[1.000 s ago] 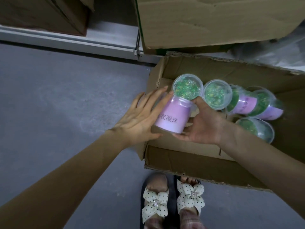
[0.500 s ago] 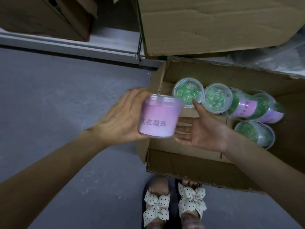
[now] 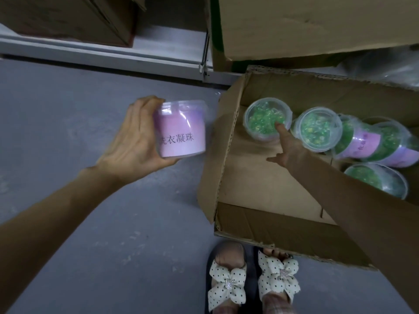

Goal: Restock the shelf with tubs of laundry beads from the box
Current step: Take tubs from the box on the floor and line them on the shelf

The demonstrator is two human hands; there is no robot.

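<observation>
Gripping one tub of laundry beads (image 3: 181, 130), the left hand (image 3: 133, 143) holds it upright above the grey floor (image 3: 90, 223), just left of the open cardboard box (image 3: 272, 227) and apart from it. Its fingers curl round the tub's far side and the thumb hooks under the near bottom edge. This tub has a clear lid and a pink-to-lilac label with dark Chinese characters.

Inside the box, the right hand (image 3: 288, 148) reaches in from the near right. It grasps nothing: the forefinger is straight with its tip on the clear lid of the leftmost boxed tub (image 3: 263, 118), and the thumb is spread to the left. The other fingers are hidden. Green beads show through that lid and through the lid of a second upright tub (image 3: 317, 130) touching it on the right. Further right, two tilted tubs (image 3: 360, 143) with purple labels lean against each other, and a fifth tub (image 3: 376, 180) sits nearer, partly behind the right forearm.

On the far side runs the shelf (image 3: 90, 48), its pale metal rail crossing the scene. A brown carton (image 3: 68, 17) rests on it at the left, and a larger carton (image 3: 317, 23) at the right overhangs the box's far wall. Crumpled clear plastic (image 3: 396, 69) lies at the far right. Two cream sandals (image 3: 226, 284) with dotted bows stand at the box's near wall.
</observation>
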